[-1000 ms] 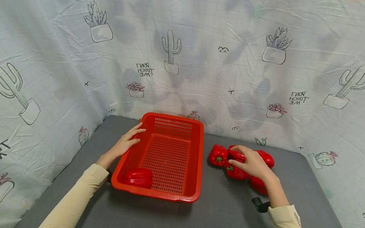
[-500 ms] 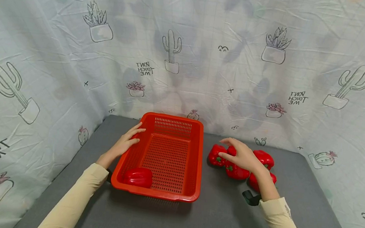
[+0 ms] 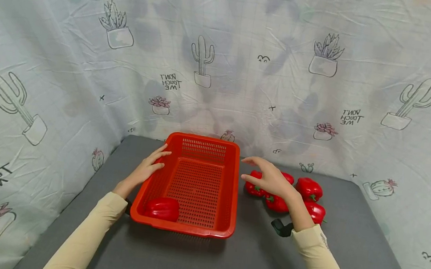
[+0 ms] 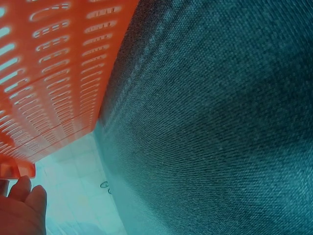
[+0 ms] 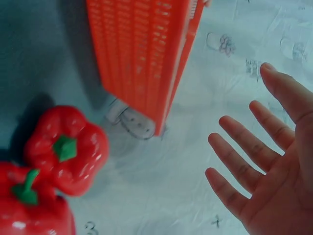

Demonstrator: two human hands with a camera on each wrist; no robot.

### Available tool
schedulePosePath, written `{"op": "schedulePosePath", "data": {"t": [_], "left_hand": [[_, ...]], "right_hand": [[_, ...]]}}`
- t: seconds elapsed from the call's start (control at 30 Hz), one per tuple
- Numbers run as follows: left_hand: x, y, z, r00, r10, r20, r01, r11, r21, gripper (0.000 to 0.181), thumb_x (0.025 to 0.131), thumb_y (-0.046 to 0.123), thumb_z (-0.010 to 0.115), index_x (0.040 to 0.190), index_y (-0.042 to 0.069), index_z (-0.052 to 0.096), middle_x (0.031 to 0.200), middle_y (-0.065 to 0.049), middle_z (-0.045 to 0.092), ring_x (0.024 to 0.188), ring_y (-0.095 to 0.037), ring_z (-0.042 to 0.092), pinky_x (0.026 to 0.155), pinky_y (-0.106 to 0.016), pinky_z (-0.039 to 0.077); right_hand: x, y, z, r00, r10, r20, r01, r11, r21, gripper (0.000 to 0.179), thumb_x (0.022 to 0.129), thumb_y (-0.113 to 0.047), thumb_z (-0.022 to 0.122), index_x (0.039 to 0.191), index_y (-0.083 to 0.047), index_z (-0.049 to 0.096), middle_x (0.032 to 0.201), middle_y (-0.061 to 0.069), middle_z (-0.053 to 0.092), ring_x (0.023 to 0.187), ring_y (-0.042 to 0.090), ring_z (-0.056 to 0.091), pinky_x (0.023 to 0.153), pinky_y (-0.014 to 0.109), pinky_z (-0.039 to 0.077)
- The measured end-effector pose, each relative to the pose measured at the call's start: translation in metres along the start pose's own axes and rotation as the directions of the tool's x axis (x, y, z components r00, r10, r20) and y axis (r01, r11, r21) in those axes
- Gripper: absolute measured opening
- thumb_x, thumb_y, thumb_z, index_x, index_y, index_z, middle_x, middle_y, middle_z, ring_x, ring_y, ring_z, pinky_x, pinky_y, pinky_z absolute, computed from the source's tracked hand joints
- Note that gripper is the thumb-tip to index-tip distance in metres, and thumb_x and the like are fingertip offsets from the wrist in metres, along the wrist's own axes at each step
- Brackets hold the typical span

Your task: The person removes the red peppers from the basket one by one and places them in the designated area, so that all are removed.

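An orange-red perforated plastic basket (image 3: 194, 190) stands on the grey table, with one red bell pepper (image 3: 163, 209) lying in its near left corner. My left hand (image 3: 146, 171) rests at the basket's left rim, fingers extended and thumb over the edge. Between the basket and a group of red bell peppers (image 3: 308, 189) is my right hand (image 3: 270, 179), raised and holding nothing. In the right wrist view its fingers (image 5: 239, 164) are spread, apart from the basket's side wall (image 5: 139, 54). Two green-stemmed bell peppers (image 5: 66, 147) show beside it; the right hand and forearm partly cover others in the head view.
A pale cloth (image 3: 221, 86) printed with cacti hangs behind the table and along its sides. Grey tabletop (image 3: 199, 267) extends in front of the basket and to the right of the peppers. A black wrist mount (image 3: 281, 228) sits below the right wrist.
My right hand has moved left, from over the peppers toward the basket, holding nothing. More of the right-hand peppers now shows. The left hand and the basket have stayed in place.
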State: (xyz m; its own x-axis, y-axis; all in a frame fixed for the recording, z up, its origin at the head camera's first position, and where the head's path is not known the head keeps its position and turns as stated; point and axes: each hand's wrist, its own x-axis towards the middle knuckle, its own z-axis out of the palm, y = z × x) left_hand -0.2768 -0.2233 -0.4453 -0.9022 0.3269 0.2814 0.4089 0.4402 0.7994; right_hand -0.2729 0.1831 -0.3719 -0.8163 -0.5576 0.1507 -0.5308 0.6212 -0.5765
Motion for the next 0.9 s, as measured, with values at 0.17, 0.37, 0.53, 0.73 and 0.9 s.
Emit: {"op": "schedulePosePath", "data": {"t": [0.17,0.37,0.53,0.73,0.9], "left_hand": [[0.000,0.001,-0.001,1.000,-0.004,-0.001,0.004,1.000,-0.003,0.040,0.092,-0.004,0.045,0.131,-0.012,0.042,0.150,-0.026,0.018,0.137,-0.044,0.014,0.103,-0.062,0.020],[-0.001,0.003,0.000,1.000,-0.005,0.002,0.005,1.000,0.019,0.040,0.092,-0.005,0.045,0.131,-0.012,0.042,0.149,-0.028,0.017,0.137,-0.045,0.014,0.104,-0.062,0.019],[-0.001,0.001,0.000,1.000,0.004,0.002,-0.004,1.000,0.008,0.040,0.092,-0.005,0.045,0.131,-0.012,0.043,0.149,-0.028,0.018,0.137,-0.045,0.014,0.103,-0.063,0.018],[0.003,-0.023,0.004,1.000,0.011,-0.009,-0.011,1.000,0.025,0.040,0.093,-0.001,0.046,0.133,-0.007,0.044,0.152,-0.022,0.018,0.138,-0.042,0.014,0.103,-0.063,0.019],[0.005,-0.037,0.005,1.000,0.014,-0.015,-0.013,0.999,0.038,0.041,0.094,0.004,0.047,0.135,0.001,0.045,0.153,-0.014,0.018,0.140,-0.036,0.015,0.104,-0.061,0.019]], "right_hand": [[0.011,-0.015,0.004,0.999,-0.040,0.021,0.040,0.999,-0.013,0.052,0.084,-0.037,0.066,0.129,-0.017,0.050,0.129,0.001,0.054,0.119,0.019,0.049,0.097,0.045,0.041],[0.021,-0.029,0.008,0.994,-0.094,0.051,0.095,0.995,-0.032,0.053,0.085,-0.038,0.065,0.130,-0.015,0.050,0.128,-0.002,0.053,0.117,0.018,0.049,0.098,0.042,0.041],[0.028,-0.040,0.011,0.989,-0.126,0.075,0.128,0.991,-0.026,0.052,0.085,-0.039,0.065,0.129,-0.017,0.051,0.127,-0.005,0.053,0.114,0.014,0.049,0.096,0.039,0.041],[0.038,-0.051,0.016,0.981,-0.140,0.135,0.141,0.990,0.006,0.055,0.084,-0.040,0.065,0.132,-0.019,0.047,0.130,-0.007,0.051,0.117,0.013,0.048,0.097,0.036,0.042],[0.047,-0.059,0.021,0.974,-0.140,0.180,0.138,0.990,0.019,0.058,0.083,-0.042,0.065,0.133,-0.021,0.045,0.132,-0.007,0.049,0.119,0.011,0.047,0.098,0.035,0.041]]}}
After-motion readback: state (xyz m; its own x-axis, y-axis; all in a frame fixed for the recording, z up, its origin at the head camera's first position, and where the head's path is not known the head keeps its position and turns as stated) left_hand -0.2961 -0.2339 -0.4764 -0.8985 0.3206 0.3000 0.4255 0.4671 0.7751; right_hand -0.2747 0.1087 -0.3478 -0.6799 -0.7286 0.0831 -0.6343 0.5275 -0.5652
